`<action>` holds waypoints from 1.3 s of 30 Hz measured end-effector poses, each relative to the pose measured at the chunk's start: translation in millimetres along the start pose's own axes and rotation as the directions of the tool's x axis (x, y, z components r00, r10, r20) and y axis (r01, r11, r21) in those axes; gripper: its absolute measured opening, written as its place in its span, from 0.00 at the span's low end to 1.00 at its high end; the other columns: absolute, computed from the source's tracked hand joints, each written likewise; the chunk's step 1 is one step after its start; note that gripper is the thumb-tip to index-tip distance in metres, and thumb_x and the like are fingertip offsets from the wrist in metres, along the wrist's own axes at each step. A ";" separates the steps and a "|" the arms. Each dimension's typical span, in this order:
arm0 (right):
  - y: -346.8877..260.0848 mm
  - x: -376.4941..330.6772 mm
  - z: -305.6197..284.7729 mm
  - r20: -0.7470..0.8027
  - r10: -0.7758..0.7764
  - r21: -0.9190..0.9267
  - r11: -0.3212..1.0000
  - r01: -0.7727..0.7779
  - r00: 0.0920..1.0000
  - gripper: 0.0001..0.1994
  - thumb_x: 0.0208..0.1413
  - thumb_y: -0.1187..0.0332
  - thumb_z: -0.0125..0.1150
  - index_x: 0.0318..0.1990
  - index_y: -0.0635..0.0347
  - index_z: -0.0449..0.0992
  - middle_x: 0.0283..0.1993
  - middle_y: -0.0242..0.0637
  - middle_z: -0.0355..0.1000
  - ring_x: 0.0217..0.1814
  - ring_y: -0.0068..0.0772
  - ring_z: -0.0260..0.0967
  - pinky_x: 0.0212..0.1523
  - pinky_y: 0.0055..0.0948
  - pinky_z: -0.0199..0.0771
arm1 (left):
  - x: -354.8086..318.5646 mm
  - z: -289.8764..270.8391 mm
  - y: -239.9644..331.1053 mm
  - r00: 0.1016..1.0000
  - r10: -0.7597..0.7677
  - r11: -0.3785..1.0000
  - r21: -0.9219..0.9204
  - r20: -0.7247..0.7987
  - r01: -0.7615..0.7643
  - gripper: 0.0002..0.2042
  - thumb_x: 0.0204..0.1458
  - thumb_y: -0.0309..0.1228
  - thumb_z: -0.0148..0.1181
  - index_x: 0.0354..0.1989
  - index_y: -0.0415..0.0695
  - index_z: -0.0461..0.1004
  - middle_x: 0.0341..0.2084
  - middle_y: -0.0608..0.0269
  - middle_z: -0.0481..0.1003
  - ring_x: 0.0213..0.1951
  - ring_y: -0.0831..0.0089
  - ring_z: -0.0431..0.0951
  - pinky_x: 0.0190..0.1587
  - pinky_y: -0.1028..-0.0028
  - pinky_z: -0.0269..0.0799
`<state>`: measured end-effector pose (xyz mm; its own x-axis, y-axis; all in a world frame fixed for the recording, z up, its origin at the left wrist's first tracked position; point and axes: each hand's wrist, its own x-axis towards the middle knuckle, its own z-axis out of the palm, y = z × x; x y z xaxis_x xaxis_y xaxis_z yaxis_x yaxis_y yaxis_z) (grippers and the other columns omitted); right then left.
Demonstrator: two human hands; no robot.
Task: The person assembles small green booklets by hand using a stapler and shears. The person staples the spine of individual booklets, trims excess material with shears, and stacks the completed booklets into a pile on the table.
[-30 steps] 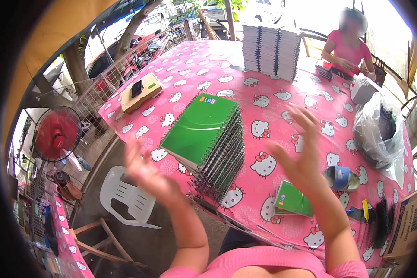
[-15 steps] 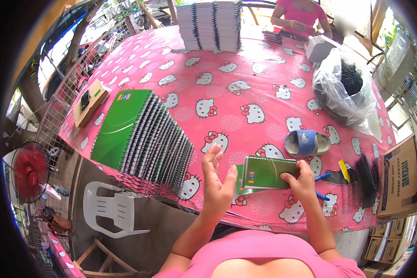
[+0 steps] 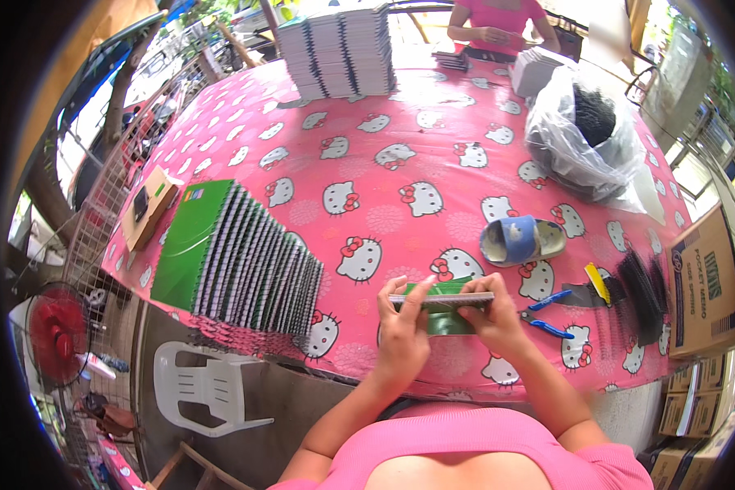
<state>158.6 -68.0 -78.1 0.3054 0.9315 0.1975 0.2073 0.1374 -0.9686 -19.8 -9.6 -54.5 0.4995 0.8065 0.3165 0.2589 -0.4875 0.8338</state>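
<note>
Between my left hand (image 3: 402,336) and my right hand (image 3: 500,320) is a small spiral notebook (image 3: 443,300), gripped at its two ends. It is tipped up so that mostly its thin edge shows. Below it, another green notebook (image 3: 452,324) lies on the table, partly covered by my hands. To the left stands a tall stack of green spiral notebooks (image 3: 245,253). Blue-handled pliers (image 3: 547,314) lie just right of my right hand, beside a yellow-handled tool (image 3: 598,283) and black spiral wires (image 3: 641,298).
A blue slipper (image 3: 521,241) sits on the pink tablecloth (image 3: 367,175). Farther off are a plastic bag of black coils (image 3: 584,147) and stacked notebooks (image 3: 339,53). A cardboard box (image 3: 710,282) is at right, a white chair (image 3: 200,384) at lower left. A co-worker (image 3: 502,24) is across the table.
My left hand, open and apart before, has closed on the notebook's left end. The notebook has tipped from showing its green cover to edge-on. The view has shifted slightly.
</note>
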 end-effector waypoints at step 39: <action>-62.5 20.4 -72.7 0.283 -0.053 -0.327 0.933 0.149 0.958 0.11 0.46 0.79 0.65 0.39 0.59 0.80 0.34 0.38 0.70 0.35 0.35 0.70 0.35 0.30 0.69 | 29.9 17.4 20.2 0.989 0.141 0.967 0.218 -0.036 -0.130 0.08 0.45 0.40 0.68 0.31 0.54 0.82 0.30 0.75 0.78 0.38 0.76 0.72 0.58 0.59 0.44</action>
<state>219.4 -82.0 -2.6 0.0180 0.9800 0.1980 0.5429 0.1567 -0.8250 14.7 -1.1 -36.0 0.5008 0.7412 0.4469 0.3657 -0.6492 0.6669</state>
